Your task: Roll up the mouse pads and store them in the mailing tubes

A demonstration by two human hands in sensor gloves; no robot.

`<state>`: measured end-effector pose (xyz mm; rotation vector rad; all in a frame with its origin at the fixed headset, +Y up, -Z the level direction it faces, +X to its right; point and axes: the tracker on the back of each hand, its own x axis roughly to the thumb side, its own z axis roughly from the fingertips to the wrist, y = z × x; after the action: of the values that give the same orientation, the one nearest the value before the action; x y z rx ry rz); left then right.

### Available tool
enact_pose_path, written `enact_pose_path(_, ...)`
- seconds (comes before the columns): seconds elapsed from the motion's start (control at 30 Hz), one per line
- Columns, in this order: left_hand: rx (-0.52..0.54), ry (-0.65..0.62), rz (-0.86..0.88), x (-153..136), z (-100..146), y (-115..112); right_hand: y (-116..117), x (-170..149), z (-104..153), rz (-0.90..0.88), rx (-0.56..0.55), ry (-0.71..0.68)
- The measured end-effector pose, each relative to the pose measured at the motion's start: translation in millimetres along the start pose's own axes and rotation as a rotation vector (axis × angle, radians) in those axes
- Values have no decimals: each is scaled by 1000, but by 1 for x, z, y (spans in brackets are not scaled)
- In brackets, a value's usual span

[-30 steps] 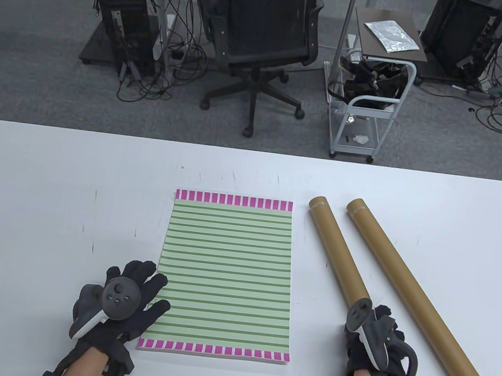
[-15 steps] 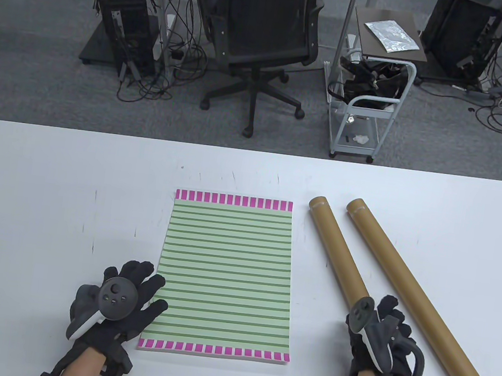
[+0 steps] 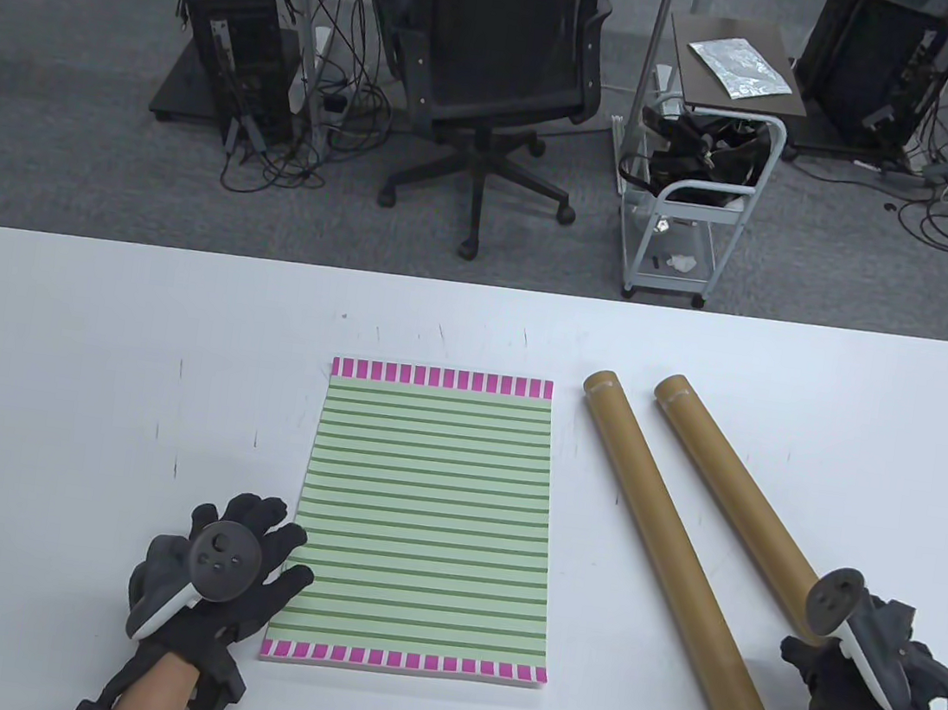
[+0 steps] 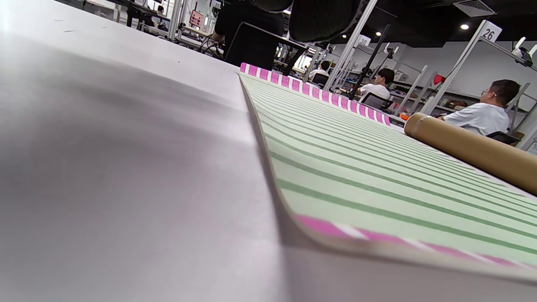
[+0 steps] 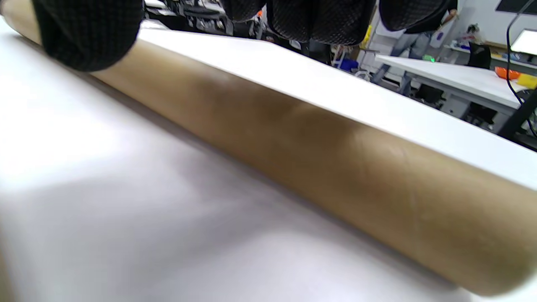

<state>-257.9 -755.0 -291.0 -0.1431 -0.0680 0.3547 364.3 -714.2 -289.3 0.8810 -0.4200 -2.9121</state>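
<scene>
A green striped mouse pad (image 3: 426, 523) with magenta end bands lies flat mid-table, and fills the left wrist view (image 4: 377, 180). Two brown mailing tubes lie slanted to its right: the left tube (image 3: 673, 564) and the right tube (image 3: 736, 485). My left hand (image 3: 269, 550) rests spread at the pad's near left edge, its fingertips touching the pad. My right hand (image 3: 842, 674) sits over the near part of the right tube. In the right wrist view the thumb (image 5: 88, 33) is on that tube's (image 5: 314, 155) near side and the other fingers (image 5: 319, 21) curl over its top.
The white table (image 3: 88, 374) ends just behind the pad and tubes. Beyond it on the floor stand an office chair (image 3: 494, 70), a small cart (image 3: 694, 209) and cables. The left tube's far end (image 4: 474, 155) shows past the pad.
My right hand left the near part of the left tube and moved right onto the right tube. The left hand, pad and tubes stayed almost still.
</scene>
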Motion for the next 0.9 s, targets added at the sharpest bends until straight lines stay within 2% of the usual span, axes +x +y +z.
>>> enact_pose_path(0.17, 6, 9, -2, -2, 0, 1, 16, -8, -21, 37, 68, 25)
enact_pose_path(0.47, 12, -16, -29, 5, 0, 3, 33, -5, -49, 19, 131, 25)
enact_pose_path(0.57, 11, -6, -32, 2, 0, 3, 31, -4, -46, 93, 38, 7)
enact_pose_path(0.63, 7, 0, -20, 0, -1, 3, 25, -9, -36, 107, -172, 37)
enact_pose_path(0.7, 8, 0, -18, -1, -1, 3, 16, -12, -27, 81, -263, 61)
enact_pose_path(0.8, 25, -9, -13, 0, 1, 5, -2, -13, -11, 60, -355, 94)
enact_pose_path(0.9, 36, -19, 1, 3, 2, 7, -23, -5, 8, -23, -457, 34)
